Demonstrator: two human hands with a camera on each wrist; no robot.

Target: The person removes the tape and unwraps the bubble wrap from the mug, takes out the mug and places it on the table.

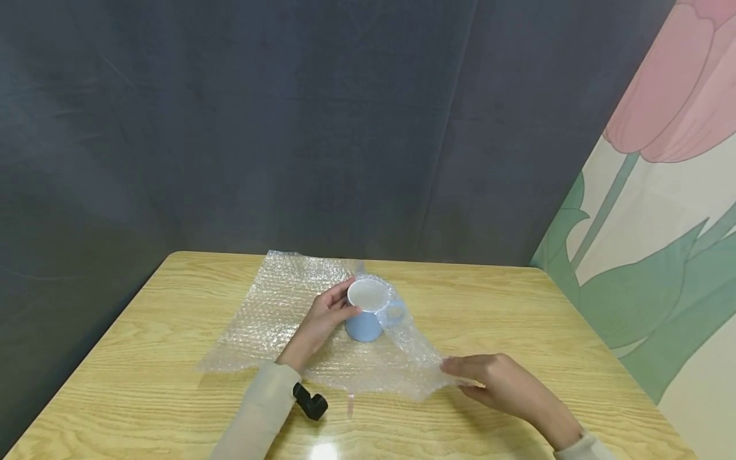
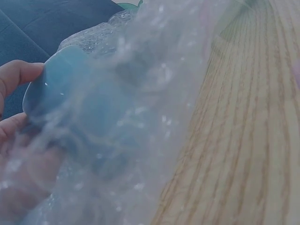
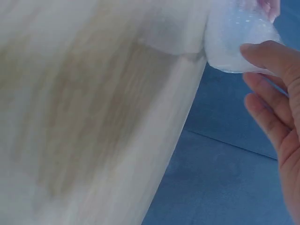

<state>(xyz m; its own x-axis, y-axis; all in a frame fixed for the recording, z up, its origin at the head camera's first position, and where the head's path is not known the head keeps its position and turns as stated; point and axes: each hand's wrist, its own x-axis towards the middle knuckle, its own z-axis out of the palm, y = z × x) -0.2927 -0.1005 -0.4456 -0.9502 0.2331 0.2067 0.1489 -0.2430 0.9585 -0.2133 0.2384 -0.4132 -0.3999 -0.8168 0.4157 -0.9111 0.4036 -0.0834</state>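
Note:
A light blue mug (image 1: 363, 326) with a white inside stands upright on a sheet of bubble wrap (image 1: 276, 313), its handle to the right. My left hand (image 1: 320, 322) holds the mug at its left side, with fingers and thumb at the rim. In the left wrist view, bubble wrap lies over much of the mug (image 2: 101, 108) and partly veils the hand (image 2: 23, 173). To the right and nearer the front, my right hand (image 1: 506, 386) pinches a corner of the wrap, drawn out from beside the handle. The right wrist view shows the thumb on the wrap (image 3: 234, 42).
The wooden table (image 1: 144, 409) carries the sheet, which spreads to the mug's left and back. A small strip of tape (image 1: 350, 406) shows at its front edge. A black device (image 1: 310, 402) sits at the left wrist. Behind the table hangs a dark curtain (image 1: 287, 128).

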